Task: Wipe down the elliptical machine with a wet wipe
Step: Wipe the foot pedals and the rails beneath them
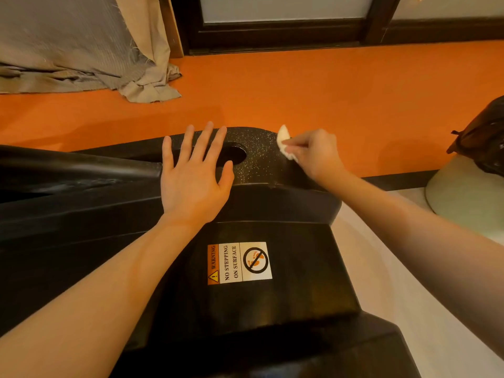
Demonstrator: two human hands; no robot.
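The black elliptical machine [272,296] fills the lower middle of the head view, with a speckled end piece [261,162] that has an oval hole. A white warning sticker [240,263] sits on its flat cover. My left hand [193,175] rests flat on the machine beside the hole, fingers spread and straight. My right hand [316,154] pinches a small white wet wipe [285,141] against the right edge of the speckled end piece.
Orange floor [327,85] lies beyond the machine. Grey and beige curtains [81,45] pool on it at the far left. A dark door frame [272,31] runs along the back. A pale round base [463,192] with a dark object [488,137] on it stands at the right.
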